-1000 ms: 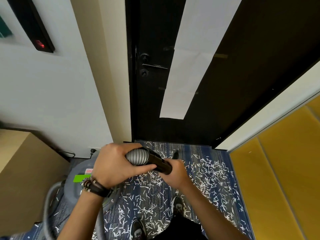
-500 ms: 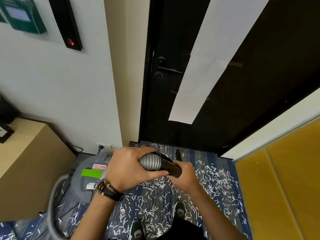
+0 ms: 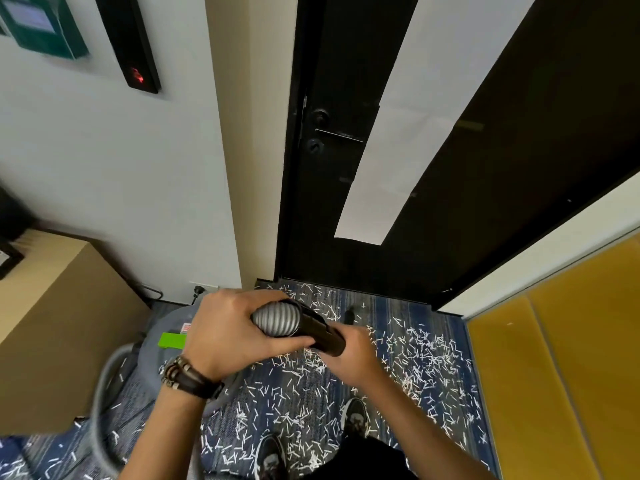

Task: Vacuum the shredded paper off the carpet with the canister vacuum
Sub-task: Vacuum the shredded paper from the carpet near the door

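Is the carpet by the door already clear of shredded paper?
No, white shredded paper lies scattered across the carpet up to the door.

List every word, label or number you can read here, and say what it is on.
Nothing can be read.
Red-and-white sticker on the vacuum canister: too blurred.
Screen of the green wall panel: blurred.
Black card reader: only a red light.
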The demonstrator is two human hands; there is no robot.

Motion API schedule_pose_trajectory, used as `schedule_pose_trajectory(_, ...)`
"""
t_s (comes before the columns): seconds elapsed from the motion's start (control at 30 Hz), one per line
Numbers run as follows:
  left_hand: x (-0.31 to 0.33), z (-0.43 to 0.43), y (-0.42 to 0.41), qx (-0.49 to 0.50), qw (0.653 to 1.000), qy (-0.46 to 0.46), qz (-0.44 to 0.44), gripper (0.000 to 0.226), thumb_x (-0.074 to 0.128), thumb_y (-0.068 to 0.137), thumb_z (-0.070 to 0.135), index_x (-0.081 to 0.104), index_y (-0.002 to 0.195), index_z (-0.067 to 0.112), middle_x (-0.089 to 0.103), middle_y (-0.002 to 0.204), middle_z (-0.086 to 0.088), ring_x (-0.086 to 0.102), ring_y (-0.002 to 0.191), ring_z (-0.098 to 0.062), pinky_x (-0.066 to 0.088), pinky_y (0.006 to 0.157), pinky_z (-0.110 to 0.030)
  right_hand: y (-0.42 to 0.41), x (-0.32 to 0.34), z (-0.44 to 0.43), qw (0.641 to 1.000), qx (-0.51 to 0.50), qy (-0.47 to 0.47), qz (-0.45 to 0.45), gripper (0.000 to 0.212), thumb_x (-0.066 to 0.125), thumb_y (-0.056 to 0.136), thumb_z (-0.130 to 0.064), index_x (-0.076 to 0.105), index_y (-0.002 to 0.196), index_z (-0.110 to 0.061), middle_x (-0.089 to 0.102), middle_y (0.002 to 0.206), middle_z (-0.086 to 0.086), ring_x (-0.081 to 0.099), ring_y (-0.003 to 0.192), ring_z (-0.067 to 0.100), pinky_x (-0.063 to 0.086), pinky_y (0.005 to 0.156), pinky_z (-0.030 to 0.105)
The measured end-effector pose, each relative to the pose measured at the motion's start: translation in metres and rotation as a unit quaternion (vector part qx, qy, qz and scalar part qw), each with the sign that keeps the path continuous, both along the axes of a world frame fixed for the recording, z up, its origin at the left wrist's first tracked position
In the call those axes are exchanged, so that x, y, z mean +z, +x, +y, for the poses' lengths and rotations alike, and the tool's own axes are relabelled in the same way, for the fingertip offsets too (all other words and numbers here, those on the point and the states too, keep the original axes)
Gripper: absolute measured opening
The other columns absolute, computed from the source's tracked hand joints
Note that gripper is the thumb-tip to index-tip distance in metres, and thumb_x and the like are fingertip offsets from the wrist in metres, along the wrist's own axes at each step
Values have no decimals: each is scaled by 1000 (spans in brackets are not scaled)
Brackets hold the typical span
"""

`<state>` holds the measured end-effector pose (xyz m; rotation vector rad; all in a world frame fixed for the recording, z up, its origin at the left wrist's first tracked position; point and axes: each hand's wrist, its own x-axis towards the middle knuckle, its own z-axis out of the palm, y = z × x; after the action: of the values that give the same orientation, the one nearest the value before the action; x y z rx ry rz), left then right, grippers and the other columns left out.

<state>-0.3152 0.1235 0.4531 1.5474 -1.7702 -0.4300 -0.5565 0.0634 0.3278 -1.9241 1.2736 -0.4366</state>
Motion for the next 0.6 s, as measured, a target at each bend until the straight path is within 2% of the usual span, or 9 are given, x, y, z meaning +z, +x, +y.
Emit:
schedule_pose_trajectory(0.13, 12, -2, -7, -20, 1000, -16, -5, 56, 74, 67, 84, 79, 95, 36, 56, 74, 35, 54, 63, 16, 43, 64, -6, -1, 13, -1, 1000, -4, 4, -29, 18, 79, 84, -16, 68, 92, -27, 66, 75, -10, 64, 64, 4, 46, 56, 14)
schedule_pose_trajectory(0.27, 14, -2, -14, -43, 998, -23, 30, 56, 80, 64, 78, 81, 95, 33, 63, 77, 33, 60, 68, 18, 44, 68, -1, -12, 23, 3, 1000, 3, 26, -15, 29, 77, 83, -10, 62, 81, -34, 61, 69, -10, 58, 57, 1, 44, 53, 16)
schedule_pose_trajectory(0.43, 8, -1, -15, -47, 998, -11, 45, 56, 80, 63, 81, 81, 96, 35, 64, 76, 34, 61, 69, 16, 45, 69, -3, -22, 21, 14, 999, -15, 41, 9, 14, 79, 85, -16, 70, 96, -18, 67, 76, -5, 63, 61, 3, 49, 55, 18)
schedule_pose_trajectory(0.53, 13, 1, -10, -45, 998, -19, 30, 55, 78, 66, 82, 80, 97, 37, 61, 77, 36, 59, 68, 18, 44, 68, -2, -16, 24, 12, 1000, -16, 23, -7, 13, 79, 85, -14, 71, 96, -16, 64, 73, -10, 62, 61, 1, 47, 54, 17)
schedule_pose_trajectory(0.6, 19, 3, -4, -42, 998, -34, 24, 57, 77, 66, 81, 81, 99, 35, 63, 79, 35, 60, 66, 16, 48, 66, -6, -8, 25, 13, 1000, -8, 20, -21, 14, 79, 84, -12, 71, 95, -17, 62, 72, -12, 61, 60, 0, 45, 54, 15)
